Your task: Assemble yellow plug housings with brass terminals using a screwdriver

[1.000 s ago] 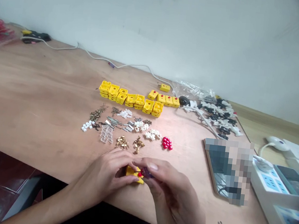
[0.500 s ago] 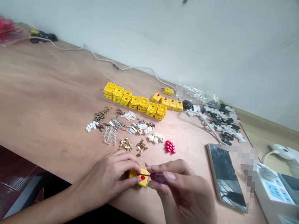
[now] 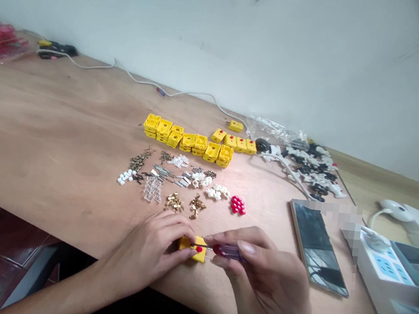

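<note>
Near the table's front edge, my left hand is closed around the left end of a yellow plug housing that has a red button on top. In my right hand is a small screwdriver with a purplish, red-ended handle, pinched between thumb and fingers. Its thin shaft lies across the top of the housing, the tip close to my left fingertips; whether it sits on a screw cannot be made out. Just beyond my hands are brass clips and red buttons.
Stacked yellow housings stand in a row behind piles of screws, clear plastic pieces and white parts. Yellow plugs with red buttons are further right. A phone and a power strip lie at the right.
My right hand has shifted slightly to the right with the screwdriver, and more of the shaft shows. My left hand still holds the plug housing.
</note>
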The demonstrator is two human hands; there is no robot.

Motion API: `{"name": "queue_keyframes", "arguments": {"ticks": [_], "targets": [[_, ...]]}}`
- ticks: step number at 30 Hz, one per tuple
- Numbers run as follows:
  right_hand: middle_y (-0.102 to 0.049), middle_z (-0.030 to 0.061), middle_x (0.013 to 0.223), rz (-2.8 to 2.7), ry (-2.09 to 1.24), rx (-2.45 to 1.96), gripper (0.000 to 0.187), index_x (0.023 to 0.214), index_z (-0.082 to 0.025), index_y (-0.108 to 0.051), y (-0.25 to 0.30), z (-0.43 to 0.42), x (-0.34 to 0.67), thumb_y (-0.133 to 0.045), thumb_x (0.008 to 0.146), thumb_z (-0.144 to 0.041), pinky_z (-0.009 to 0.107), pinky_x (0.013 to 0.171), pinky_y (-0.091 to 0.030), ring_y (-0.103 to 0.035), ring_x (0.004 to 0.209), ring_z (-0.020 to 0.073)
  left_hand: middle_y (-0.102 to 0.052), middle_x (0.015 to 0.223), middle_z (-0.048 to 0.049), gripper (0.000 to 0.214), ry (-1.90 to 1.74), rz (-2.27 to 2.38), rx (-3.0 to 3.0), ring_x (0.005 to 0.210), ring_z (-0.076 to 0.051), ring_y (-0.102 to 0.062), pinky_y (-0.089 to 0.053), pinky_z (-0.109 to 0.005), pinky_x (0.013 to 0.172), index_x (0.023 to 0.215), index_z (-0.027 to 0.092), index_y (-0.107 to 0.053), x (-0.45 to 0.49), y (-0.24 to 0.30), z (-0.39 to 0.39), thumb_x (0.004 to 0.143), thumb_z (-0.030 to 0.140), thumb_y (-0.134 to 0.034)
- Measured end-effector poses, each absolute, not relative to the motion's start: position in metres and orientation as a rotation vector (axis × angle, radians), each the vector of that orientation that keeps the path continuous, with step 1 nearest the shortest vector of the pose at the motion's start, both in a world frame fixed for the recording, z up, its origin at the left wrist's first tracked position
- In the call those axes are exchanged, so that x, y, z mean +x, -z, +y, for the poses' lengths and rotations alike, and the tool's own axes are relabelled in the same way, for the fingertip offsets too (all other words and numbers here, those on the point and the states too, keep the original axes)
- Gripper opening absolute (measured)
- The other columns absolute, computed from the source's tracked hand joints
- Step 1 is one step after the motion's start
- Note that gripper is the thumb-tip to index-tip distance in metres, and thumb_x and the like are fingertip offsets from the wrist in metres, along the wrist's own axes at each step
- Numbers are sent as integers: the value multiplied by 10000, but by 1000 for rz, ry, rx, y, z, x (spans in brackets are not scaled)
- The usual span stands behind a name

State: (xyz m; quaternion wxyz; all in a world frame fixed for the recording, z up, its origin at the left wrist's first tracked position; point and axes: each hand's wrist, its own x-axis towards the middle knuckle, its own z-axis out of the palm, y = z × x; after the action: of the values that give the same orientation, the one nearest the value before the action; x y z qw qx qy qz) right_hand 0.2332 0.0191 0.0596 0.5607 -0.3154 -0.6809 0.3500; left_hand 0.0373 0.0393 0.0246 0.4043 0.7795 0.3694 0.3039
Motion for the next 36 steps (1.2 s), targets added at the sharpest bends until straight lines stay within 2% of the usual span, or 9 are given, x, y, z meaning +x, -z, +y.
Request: {"name": "queue_keyframes", "arguments": {"ticks": [4,13,15,20,24,28,33,36], "targets": [[-642,-30,942,-1582,-702,-811,644,1237,-349,-621,-59,19,231,-665,809,130,273,649,-654,-708,832,143,-700,1071,-1,66,-745,937,1982,1030,-183,-629,-469,-314,903,1037,219,-680,37,-25,40,977,244,-691],[-618,-46,933,-1520,-630,-885,642,1199,-346,-626,-56,15,226,-678,776,134,258,600,-644,-680,734,118,-700,1071,1,124,-754,941,1989,1034,-187,-626,-475,-314,903,1038,227,-665,38,-22,39,950,287,-730],[-644,-39,964,-1542,-653,-874,653,1218,-350,-606,-56,15,228,-652,783,135,250,626,-650,-698,783,122,-700,1086,-2,159,-758,942,2001,1043,-192,-625,-478,-320,909,1045,228,-664,38,-21,40,934,304,-749],[-724,44,1227,-1642,-758,-912,591,1294,-321,-543,-58,14,238,-536,873,94,324,858,-676,-735,1126,197,-705,1131,-19,190,-746,928,2020,1093,-216,-616,-482,-348,945,1056,224,-663,37,-19,40,908,261,-776],[-760,19,1095,-1631,-787,-858,585,1272,-333,-561,-60,15,241,-539,886,105,300,772,-691,-760,1021,179,-699,1142,-26,180,-727,936,2024,1085,-216,-616,-489,-353,937,1073,225,-655,36,-19,39,929,276,-751],[-723,9,1008,-1601,-790,-821,630,1268,-367,-573,-60,18,237,-575,861,114,310,661,-692,-738,890,171,-699,1142,-35,153,-719,930,2021,1087,-220,-615,-491,-362,952,1086,229,-661,36,-22,40,961,304,-710],[-657,-36,880,-1566,-684,-861,706,1247,-385,-600,-56,20,230,-650,781,143,322,681,-688,-679,762,146,-706,1135,-35,157,-716,931,2009,1082,-224,-615,-489,-367,957,1086,237,-671,36,-23,40,961,324,-708],[-668,-25,957,-1588,-667,-853,702,1279,-374,-574,-54,18,232,-657,792,124,354,765,-691,-708,834,150,-705,1129,-25,147,-717,938,2006,1070,-217,-614,-486,-359,940,1076,237,-667,37,-23,40,955,304,-716]]}}
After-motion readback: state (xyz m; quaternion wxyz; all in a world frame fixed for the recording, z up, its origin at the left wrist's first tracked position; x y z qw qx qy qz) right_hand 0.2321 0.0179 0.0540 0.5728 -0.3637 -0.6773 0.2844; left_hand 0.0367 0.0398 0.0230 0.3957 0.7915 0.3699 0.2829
